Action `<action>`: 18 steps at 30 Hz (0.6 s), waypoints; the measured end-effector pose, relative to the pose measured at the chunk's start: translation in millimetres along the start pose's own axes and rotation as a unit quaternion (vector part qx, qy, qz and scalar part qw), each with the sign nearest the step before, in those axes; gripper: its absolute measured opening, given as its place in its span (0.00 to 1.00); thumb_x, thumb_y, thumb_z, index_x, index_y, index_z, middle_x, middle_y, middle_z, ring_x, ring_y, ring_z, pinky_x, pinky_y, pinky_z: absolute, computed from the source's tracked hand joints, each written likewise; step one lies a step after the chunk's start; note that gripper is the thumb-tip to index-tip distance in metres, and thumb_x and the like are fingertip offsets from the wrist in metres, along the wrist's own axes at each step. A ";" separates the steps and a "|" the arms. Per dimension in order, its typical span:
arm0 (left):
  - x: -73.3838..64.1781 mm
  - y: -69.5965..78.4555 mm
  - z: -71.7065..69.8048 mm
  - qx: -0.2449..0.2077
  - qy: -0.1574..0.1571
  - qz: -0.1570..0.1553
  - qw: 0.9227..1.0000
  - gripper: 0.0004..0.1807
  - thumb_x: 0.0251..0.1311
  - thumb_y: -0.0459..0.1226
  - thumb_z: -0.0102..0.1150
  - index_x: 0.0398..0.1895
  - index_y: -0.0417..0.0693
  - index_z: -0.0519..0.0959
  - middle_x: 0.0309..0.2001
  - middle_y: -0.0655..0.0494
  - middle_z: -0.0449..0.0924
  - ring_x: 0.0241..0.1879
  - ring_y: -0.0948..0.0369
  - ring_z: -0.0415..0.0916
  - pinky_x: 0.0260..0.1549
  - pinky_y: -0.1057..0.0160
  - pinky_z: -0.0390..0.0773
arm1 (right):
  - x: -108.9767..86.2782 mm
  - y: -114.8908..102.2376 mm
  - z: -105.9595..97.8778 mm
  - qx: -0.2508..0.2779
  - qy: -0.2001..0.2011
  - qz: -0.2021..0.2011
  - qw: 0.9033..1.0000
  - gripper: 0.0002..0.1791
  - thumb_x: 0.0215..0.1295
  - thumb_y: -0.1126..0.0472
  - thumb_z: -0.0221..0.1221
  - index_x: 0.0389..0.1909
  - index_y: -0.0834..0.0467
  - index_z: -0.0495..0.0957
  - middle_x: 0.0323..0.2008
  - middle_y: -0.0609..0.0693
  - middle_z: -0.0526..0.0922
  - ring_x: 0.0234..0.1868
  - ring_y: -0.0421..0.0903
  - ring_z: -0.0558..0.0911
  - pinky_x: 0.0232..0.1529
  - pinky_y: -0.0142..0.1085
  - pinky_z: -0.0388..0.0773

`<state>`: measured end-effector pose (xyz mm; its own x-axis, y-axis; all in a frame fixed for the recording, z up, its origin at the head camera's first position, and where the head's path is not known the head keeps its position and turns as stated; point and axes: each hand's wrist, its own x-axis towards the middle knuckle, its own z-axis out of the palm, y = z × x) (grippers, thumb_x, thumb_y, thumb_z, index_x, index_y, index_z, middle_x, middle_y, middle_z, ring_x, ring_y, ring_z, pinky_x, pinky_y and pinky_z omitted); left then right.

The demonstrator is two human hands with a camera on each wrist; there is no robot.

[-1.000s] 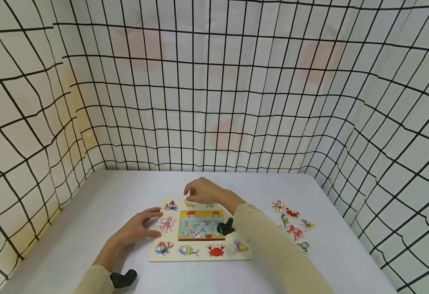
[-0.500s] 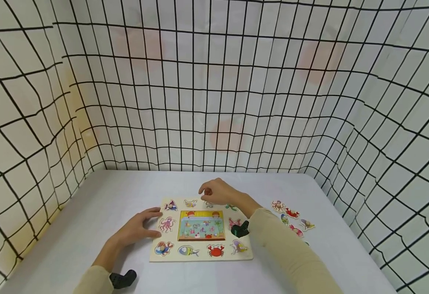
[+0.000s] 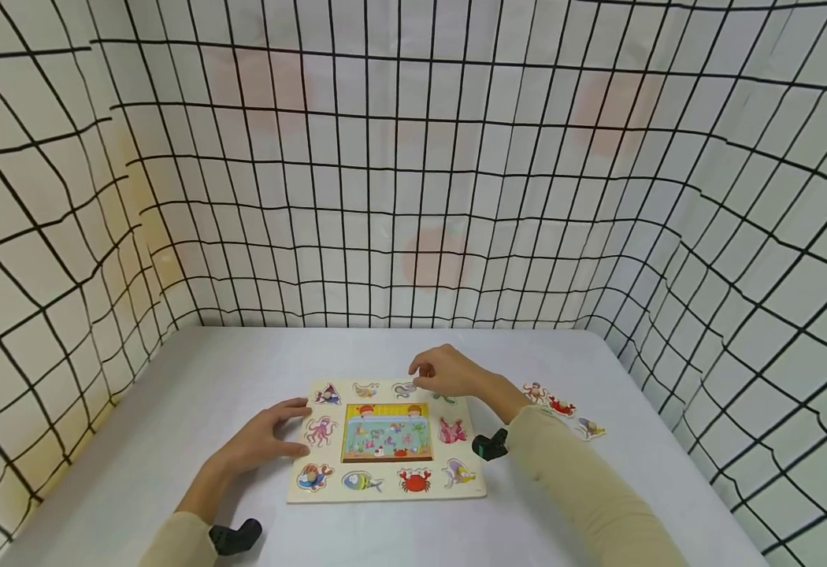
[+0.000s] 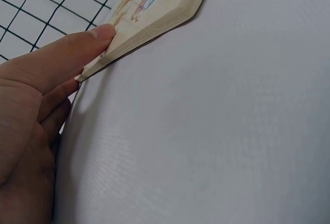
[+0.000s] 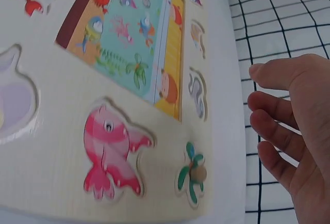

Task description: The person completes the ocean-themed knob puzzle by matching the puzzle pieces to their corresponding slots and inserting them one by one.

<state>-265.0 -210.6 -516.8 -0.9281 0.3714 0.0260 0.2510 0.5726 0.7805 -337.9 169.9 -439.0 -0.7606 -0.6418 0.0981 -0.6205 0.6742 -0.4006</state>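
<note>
A wooden peg puzzle board (image 3: 385, 496) with sea animal shapes and an aquarium picture lies on the table. Along its left edge rests my left hand (image 3: 268, 437); the thumb (image 4: 104, 32) touches the board's edge in the left wrist view, other fingers beside it. Over the top right edge hovers my right hand (image 3: 452, 372), fingers loosely bent, thumb apart, nothing between them. Near it in the right wrist view, a green piece with a wooden knob (image 5: 197, 173) sits in its recess. A pink fish shape (image 5: 108, 146) and a grey shape (image 5: 196, 94) show close by.
Loose pieces lie right of the board: an octopus (image 3: 535, 391), a red crab (image 3: 562, 406) and a yellow and purple one (image 3: 589, 428). My right sleeve (image 3: 576, 472) covers others there. Black grid netting (image 3: 385, 236) over white walls surrounds the table on three sides.
My right hand has moved right along the board's top edge, from near the second top shape toward the green piece. The sleeve now hides some loose pieces. My left hand stays put.
</note>
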 end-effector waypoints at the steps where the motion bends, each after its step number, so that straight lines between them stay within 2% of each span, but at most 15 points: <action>1: 0.2 -0.3 -0.4 -0.001 0.000 0.001 1.000 0.40 0.50 0.43 0.82 0.67 0.40 0.78 0.75 0.39 0.64 0.75 0.34 0.54 0.70 0.30 0.53 | -2.7 1.9 -2.2 0.000 0.002 0.003 1.000 0.11 0.71 0.61 0.64 0.49 0.61 0.86 0.30 0.40 0.81 0.32 0.39 0.77 0.36 0.35 0.78; 7: -0.3 -0.8 0.3 0.000 0.000 -0.003 1.000 0.40 0.50 0.44 0.82 0.67 0.40 0.78 0.75 0.39 0.64 0.75 0.35 0.54 0.70 0.30 0.52 | -24.8 18.3 -9.9 0.000 -0.002 0.022 1.000 0.12 0.70 0.60 0.65 0.49 0.61 0.86 0.30 0.39 0.80 0.31 0.39 0.76 0.35 0.34 0.78; 18: -1.5 3.1 -1.4 0.000 -0.004 -0.005 1.000 0.40 0.51 0.43 0.81 0.68 0.39 0.77 0.75 0.38 0.63 0.75 0.34 0.52 0.70 0.28 0.50 | -72.1 43.4 -21.4 0.002 0.012 0.021 1.000 0.10 0.68 0.62 0.65 0.46 0.61 0.87 0.28 0.38 0.80 0.31 0.38 0.75 0.33 0.33 0.78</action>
<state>-263.1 -210.4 -513.5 -0.9285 0.3710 0.0133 0.2412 0.5757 0.7813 -314.1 253.2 -444.0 -0.7905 -0.6039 0.1021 -0.5867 0.6989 -0.4090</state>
